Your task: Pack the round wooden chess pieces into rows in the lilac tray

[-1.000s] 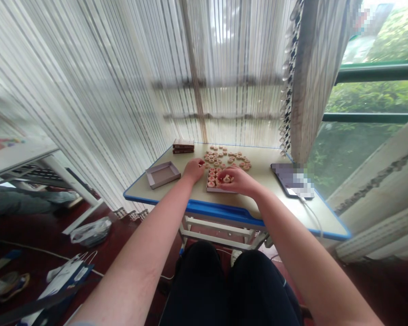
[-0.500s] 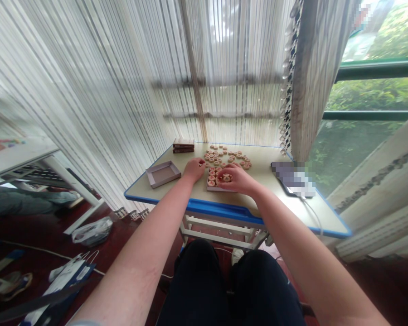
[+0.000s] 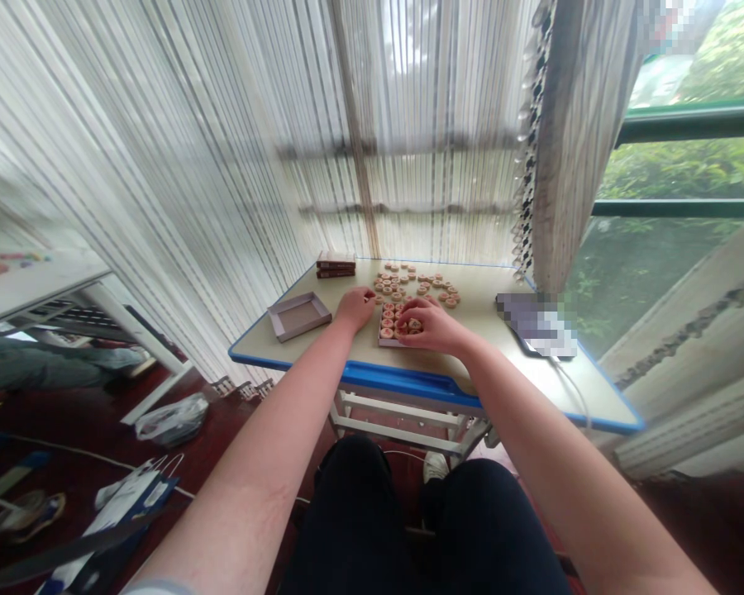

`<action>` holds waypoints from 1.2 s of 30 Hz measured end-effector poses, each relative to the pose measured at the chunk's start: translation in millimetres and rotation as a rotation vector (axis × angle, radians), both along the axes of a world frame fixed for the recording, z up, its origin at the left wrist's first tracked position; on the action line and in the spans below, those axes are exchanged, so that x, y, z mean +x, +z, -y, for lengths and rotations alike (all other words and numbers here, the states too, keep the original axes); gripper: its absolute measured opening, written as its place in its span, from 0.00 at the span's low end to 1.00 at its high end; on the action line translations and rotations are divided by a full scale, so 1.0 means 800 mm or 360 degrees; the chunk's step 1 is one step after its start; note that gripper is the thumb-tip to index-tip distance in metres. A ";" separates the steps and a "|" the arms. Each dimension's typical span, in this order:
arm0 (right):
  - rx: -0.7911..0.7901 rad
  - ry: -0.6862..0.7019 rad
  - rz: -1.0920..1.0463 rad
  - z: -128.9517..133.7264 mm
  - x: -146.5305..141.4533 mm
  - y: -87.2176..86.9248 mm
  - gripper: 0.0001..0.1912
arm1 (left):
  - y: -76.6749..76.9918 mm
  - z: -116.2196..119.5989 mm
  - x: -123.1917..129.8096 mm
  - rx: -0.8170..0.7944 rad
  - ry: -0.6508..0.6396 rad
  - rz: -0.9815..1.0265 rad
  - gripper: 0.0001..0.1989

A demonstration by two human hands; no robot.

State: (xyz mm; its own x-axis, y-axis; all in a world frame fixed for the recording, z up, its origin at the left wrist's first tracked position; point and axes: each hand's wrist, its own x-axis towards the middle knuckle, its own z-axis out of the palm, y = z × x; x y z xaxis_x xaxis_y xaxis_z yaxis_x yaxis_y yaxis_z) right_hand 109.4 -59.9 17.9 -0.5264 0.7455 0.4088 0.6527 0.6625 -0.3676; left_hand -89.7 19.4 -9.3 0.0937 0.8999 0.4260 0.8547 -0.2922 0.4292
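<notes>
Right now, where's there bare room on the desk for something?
Most room: between the right hand and the cabled tablet. A smaller gap separates the shallow open tray from the brown-sided stack. It's crowded at the box of xiangqi pieces and the loose pieces behind.

No text, brand, number or sign can be read. The round pieces [image 3: 388, 322] in the shallow box [image 3: 398, 343] bear red marks on their tops, too small to make out. Beyond the shallow box, the loose discs [image 3: 388, 287] carry marks that are equally illegible. On the small stack [image 3: 336, 266], to the far left of the shallow box, any print on the dark edges is too small to read. The flat device [image 3: 536, 326], well to the right of the shallow box, is partly pixelated, and nothing on it is legible.
</notes>
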 end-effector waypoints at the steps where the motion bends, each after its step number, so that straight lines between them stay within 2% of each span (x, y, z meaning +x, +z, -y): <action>1: -0.0002 -0.0005 -0.0001 0.000 0.000 0.000 0.11 | -0.001 -0.001 -0.001 0.0013 -0.0006 0.0004 0.12; 9: -0.0004 -0.0021 -0.0068 -0.001 0.004 0.003 0.12 | -0.001 -0.002 -0.002 0.0000 -0.0016 -0.0013 0.12; 11: 0.0041 -0.0146 -0.0158 -0.004 0.007 0.004 0.11 | 0.000 0.000 -0.001 -0.0020 0.0004 -0.0019 0.12; 13: 0.0089 -0.0374 -0.0253 -0.008 0.012 0.004 0.12 | 0.000 0.000 0.000 -0.0039 0.0026 -0.0017 0.12; 16: 0.0004 -0.0591 -0.0286 -0.012 0.019 0.001 0.23 | -0.002 -0.003 0.000 -0.0023 0.0024 0.0003 0.12; 20: -0.0272 -0.0465 -0.0148 -0.012 0.026 -0.006 0.46 | -0.006 -0.007 -0.002 0.0003 0.0004 -0.0013 0.12; 22: -0.0332 -0.0423 -0.0119 -0.012 0.028 -0.008 0.51 | -0.007 -0.007 -0.003 -0.0008 0.0001 -0.0041 0.12; 25: -0.0331 -0.0437 -0.0196 -0.016 0.029 -0.010 0.47 | -0.008 -0.008 -0.004 -0.0007 -0.0015 -0.0072 0.12; 31: -0.0033 -0.0670 -0.0518 -0.040 0.032 -0.019 0.27 | -0.009 -0.010 -0.004 0.0030 -0.0045 -0.0019 0.12; 36: 0.0075 -0.0815 -0.0614 -0.049 0.039 -0.022 0.23 | -0.010 -0.012 -0.004 0.0046 -0.0051 0.0012 0.13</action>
